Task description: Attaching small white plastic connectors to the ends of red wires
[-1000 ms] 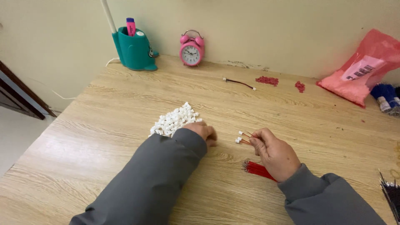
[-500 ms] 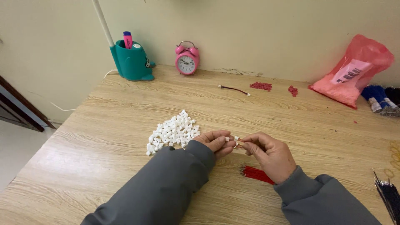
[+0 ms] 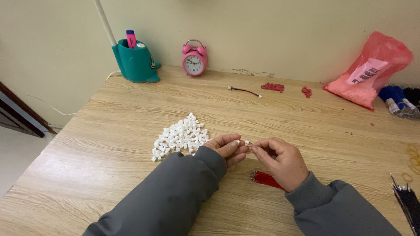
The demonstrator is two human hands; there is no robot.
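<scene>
Beside the white pile (image 3: pixel 179 136), the left hand (image 3: pixel 227 147) pinched a connector (image 3: pixel 238 142) and the right hand (image 3: pixel 280 161) pinched a wire (image 3: pixel 248 143), mid-fitting; joining them seemingly needed careful alignment

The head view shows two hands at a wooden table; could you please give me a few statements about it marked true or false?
1. The left hand and the right hand meet over the table, pinching small white pieces between their fingertips. True.
2. The heap of white connectors lies to the right of the right hand. False: it lies beside the left hand.
3. The pink alarm clock lies on its side. False: it stands upright by the wall.
4. A bundle of red wires lies under the right wrist. True.
5. The red bag sits at the table's far right. True.
</scene>
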